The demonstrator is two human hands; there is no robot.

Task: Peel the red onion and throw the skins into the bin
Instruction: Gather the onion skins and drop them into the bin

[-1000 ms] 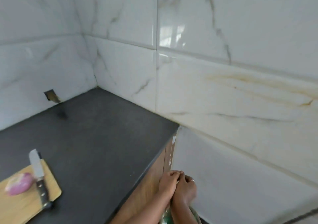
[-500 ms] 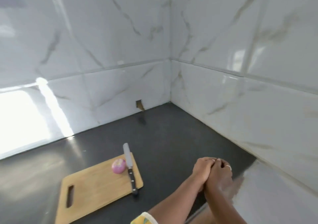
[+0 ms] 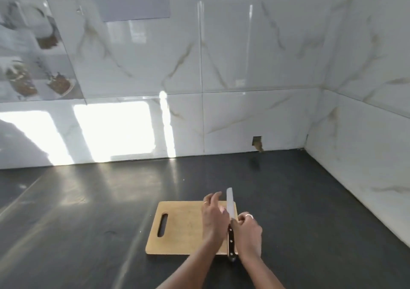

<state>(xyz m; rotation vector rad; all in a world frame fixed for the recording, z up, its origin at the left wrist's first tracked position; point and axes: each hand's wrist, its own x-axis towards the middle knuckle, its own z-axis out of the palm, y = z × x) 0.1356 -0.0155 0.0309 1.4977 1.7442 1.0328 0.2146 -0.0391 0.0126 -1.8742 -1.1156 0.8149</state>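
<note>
1. Onion wasn't visible, prob. under L hand (image 3: 214,218) above board's (image 3: 177,226) right half; L fingers bent down, hold unclear.
2. R hand (image 3: 246,233) fingers curled by knife (image 3: 230,205) at board's right edge; grip unclear.
3. No skins lay on board, bin out of view; progress couldn't be judged.

white marbled wall tiles (image 3: 255,55), dark countertop (image 3: 88,222), bright sunlight patches (image 3: 113,128).

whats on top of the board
A knife lies along the right edge of the board, blade pointing away. The left hand is over the board beside it; the right hand is at the handle. No onion shows; the left hand may cover it.
</note>
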